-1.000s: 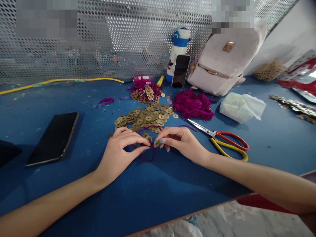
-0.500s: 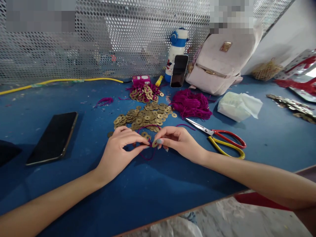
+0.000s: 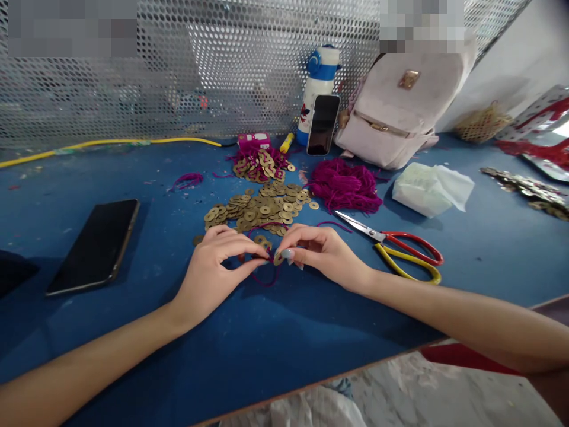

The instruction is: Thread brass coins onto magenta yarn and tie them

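Between thumb and fingertips my left hand pinches a purple cord, which loops down onto the table and up behind the hands. A brass coin with a hole is gripped in the fingertips of my right hand, close beside the left fingertips. A few coins lie or hang just behind the pinch; whether they are threaded I cannot tell. Beyond my hands spreads a heap of holed coins. Farther back, more coins are tied with purple cord in a bundle.
Open scissors lie right of my hands, near a purple yarn pile and a white packet. One phone lies left; another phone leans on a bottle beside a backpack. A yellow cable runs along the back.
The view has shifted very slightly. Both hands keep their pinch on the cord and the coin, almost in the same place.
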`<state>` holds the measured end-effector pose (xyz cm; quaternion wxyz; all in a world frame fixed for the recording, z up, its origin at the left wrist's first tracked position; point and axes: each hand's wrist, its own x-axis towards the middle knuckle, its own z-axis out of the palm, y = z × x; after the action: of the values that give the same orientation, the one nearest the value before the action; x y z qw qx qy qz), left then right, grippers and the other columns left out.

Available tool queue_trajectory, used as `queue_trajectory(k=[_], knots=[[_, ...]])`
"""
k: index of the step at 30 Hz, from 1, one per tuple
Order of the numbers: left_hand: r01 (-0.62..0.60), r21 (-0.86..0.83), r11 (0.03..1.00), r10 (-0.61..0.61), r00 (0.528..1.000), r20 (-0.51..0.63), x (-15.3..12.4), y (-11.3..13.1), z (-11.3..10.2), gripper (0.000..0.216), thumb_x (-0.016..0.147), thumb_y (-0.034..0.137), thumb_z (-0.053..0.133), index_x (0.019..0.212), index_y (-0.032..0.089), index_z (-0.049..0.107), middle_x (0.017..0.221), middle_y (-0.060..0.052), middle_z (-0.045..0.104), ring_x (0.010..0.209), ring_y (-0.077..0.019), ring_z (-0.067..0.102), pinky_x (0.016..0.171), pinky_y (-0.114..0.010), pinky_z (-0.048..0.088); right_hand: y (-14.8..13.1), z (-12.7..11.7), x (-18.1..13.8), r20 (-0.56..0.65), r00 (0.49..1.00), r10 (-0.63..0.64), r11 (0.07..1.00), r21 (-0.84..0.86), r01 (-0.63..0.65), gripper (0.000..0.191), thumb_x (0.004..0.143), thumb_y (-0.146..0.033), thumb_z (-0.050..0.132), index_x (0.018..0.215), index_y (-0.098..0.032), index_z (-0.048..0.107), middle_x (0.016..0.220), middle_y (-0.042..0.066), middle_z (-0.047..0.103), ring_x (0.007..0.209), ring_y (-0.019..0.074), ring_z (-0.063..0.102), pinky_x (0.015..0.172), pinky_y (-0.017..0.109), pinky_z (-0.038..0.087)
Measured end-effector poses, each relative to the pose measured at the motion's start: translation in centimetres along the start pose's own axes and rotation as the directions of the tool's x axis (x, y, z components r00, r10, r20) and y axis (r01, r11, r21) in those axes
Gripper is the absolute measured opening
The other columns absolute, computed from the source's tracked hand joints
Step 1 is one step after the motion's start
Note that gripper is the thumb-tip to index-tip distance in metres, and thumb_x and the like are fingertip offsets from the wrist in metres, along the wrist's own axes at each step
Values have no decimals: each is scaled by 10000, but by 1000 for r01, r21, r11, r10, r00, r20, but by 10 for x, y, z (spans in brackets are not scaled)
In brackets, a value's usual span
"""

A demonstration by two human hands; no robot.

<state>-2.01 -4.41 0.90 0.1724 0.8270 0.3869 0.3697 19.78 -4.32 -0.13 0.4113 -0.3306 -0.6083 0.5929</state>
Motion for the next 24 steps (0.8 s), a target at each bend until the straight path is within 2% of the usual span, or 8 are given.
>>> queue_trajectory(k=[4, 10, 14, 24], knots=[[46, -20, 999, -46, 999, 1, 0, 0, -1, 60, 783, 189, 777, 771, 239, 746, 741, 60, 743, 684, -137, 613, 852, -330, 412, 0, 0, 0, -22, 999, 45, 995, 91, -42, 137, 835, -292, 723, 852, -157, 702, 758, 3, 646, 613, 70, 535, 572, 207, 456], [129, -55, 990, -129, 992, 10, 1, 0, -1, 71, 782, 183, 761, 757, 248, 751, 752, 57, 748, 723, -150, 634, 849, -328, 424, 2, 0, 1, -81, 995, 57, 974, 224, -38, 154, 825, -304, 742, 855, -163, 689, 729, -13, 640, 577, 51, 530, 533, 182, 430], [136, -66, 988, -136, 991, 3, 0, -1, -1, 63, 780, 191, 761, 755, 248, 752, 742, 55, 744, 713, -153, 630, 841, -332, 426, 1, 0, 1, -46, 996, 81, 980, 187, -71, 139, 824, -288, 741, 852, -157, 707, 665, -16, 643, 544, 53, 538, 517, 178, 436], [57, -61, 996, -57, 998, -5, 1, 2, -1, 56, 783, 178, 765, 771, 231, 749, 734, 45, 740, 695, -146, 609, 840, -335, 432, 4, -1, 0, -20, 998, 58, 994, 91, -56, 129, 826, -277, 728, 878, -162, 758, 715, 11, 701, 559, 67, 581, 540, 199, 476]])
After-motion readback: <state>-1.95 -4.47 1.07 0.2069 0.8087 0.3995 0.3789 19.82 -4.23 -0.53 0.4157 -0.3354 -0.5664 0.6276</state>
